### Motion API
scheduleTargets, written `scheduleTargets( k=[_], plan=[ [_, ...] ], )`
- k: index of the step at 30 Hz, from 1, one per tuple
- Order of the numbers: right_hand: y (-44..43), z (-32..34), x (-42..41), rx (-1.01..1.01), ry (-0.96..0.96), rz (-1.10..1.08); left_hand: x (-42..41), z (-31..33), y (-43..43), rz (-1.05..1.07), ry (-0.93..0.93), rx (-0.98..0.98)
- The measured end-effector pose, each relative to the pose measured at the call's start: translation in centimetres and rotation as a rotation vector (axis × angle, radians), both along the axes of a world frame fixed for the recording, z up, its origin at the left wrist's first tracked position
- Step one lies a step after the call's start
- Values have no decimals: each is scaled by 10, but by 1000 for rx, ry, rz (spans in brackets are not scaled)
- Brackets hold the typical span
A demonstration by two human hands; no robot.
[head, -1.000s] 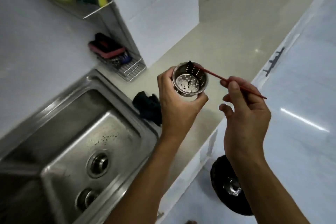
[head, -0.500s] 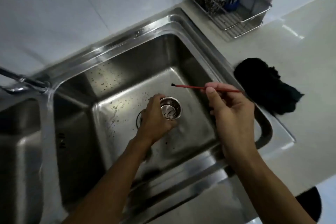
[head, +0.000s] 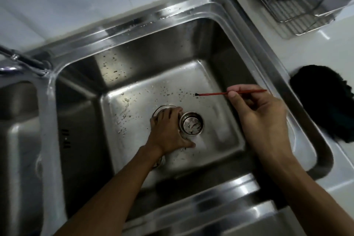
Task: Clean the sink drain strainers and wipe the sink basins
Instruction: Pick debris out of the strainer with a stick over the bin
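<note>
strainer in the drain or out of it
Out. The left hand grips the strainer beside the drain hole, whose rim shows past the fingers.

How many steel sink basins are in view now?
2. One stainless steel basin fills the centre, with the left hand gripping a round steel strainer cup inside; the second basin lies at the left edge, cut off by the frame.

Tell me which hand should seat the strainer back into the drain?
Left, probably: the left hand grips the strainer right beside the drain opening; the right hand is farther off, pinching the red brush.
</note>
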State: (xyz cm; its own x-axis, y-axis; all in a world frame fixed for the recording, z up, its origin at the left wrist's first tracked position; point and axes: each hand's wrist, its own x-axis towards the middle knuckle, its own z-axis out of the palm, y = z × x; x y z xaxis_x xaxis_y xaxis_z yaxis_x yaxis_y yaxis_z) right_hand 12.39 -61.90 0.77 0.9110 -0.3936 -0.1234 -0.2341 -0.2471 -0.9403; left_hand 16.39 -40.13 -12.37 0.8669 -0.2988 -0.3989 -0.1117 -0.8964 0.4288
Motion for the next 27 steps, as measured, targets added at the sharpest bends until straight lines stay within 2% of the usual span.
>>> scheduleTargets(
  k=[5,9,14,19,23,27],
  plan=[
    [10,4,3,24,-21,24,-23,16,51,-179,114,319],
    [15,2,2,32,-45,58,-44,19,73,-252,130,378],
    [12,7,-15,68,-99,67,-50,29,69,-98,66,261],
    [-7,26,-52,79,-167,28,-51,75,42,-56,-172,37],
    [-39,53,-95,70,-223,-17,-54,130,-22,-62,-340,-99],
    [-95,76,-143,76,-259,-162,-73,176,-116,-150,-498,-251]
  ],
)
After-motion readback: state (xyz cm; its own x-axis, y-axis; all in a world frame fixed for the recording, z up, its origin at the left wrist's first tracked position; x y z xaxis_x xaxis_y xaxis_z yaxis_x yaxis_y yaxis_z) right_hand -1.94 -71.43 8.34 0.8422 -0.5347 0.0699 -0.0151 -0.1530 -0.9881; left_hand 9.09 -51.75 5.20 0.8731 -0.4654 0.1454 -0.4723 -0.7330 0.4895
